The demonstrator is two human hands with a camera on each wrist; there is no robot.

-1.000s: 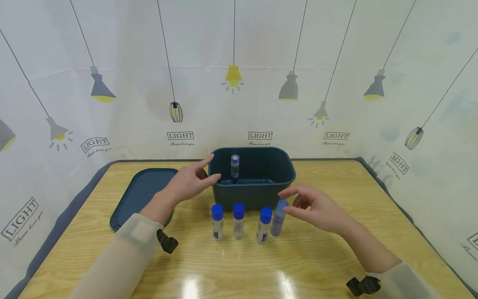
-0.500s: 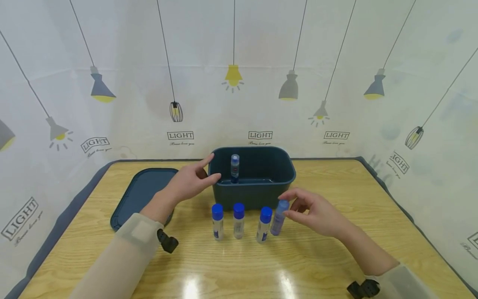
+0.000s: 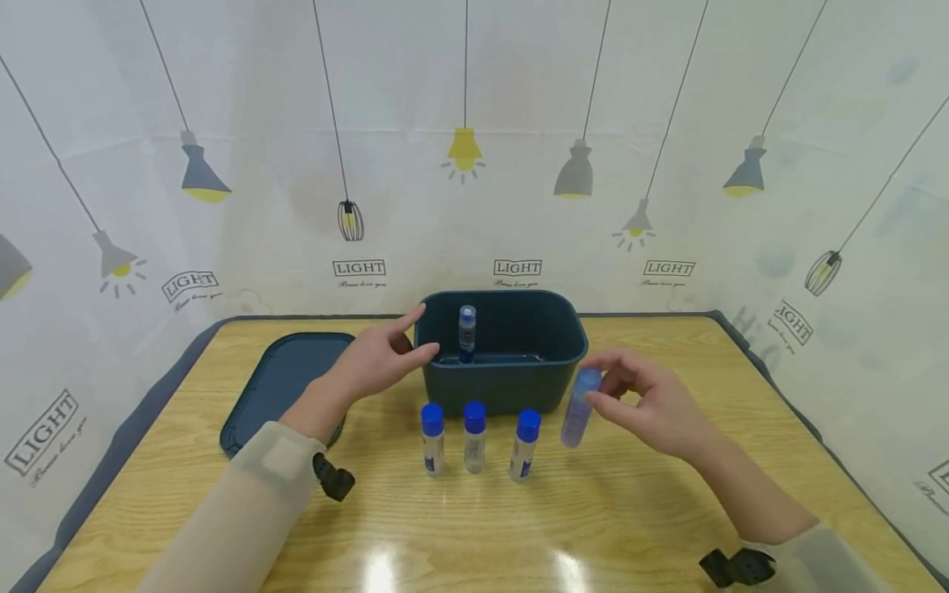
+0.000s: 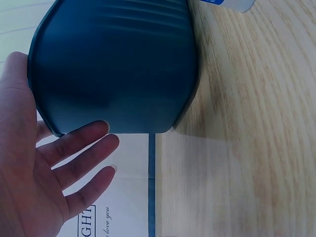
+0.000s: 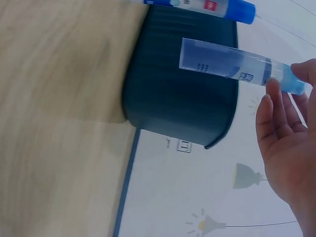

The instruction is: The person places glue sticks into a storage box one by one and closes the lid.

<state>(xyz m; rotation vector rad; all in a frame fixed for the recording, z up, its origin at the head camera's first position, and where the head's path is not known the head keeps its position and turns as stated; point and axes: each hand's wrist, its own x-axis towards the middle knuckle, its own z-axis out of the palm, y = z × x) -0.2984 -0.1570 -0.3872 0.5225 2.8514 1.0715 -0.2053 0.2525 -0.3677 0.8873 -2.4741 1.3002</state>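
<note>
My right hand [image 3: 652, 403] pinches a purple glue stick [image 3: 578, 416] by its light-blue cap, with thumb and fingers. The glue stick is raised above the table, tilted, by the box's front right corner; its clear purple tube [image 5: 222, 59] points toward the box in the right wrist view. My left hand [image 3: 381, 358] spans the left end of the dark teal box [image 3: 497, 387], its thumb and index finger touching the rim and the other fingers [image 4: 84, 160] loosely extended. Inside the box stands one clear glue stick [image 3: 466, 336], towards the left.
Three glue sticks with blue caps stand upright before the box: the left one [image 3: 433, 441], the middle one [image 3: 474, 436] and the right one [image 3: 525, 445]. A dark blue lid [image 3: 285, 371] lies on the wooden table [image 3: 415, 535], partly under my left forearm.
My right hand has lifted the purple glue stick off the table and carried it right and slightly away from me. The left hand and the box have stayed in place.
</note>
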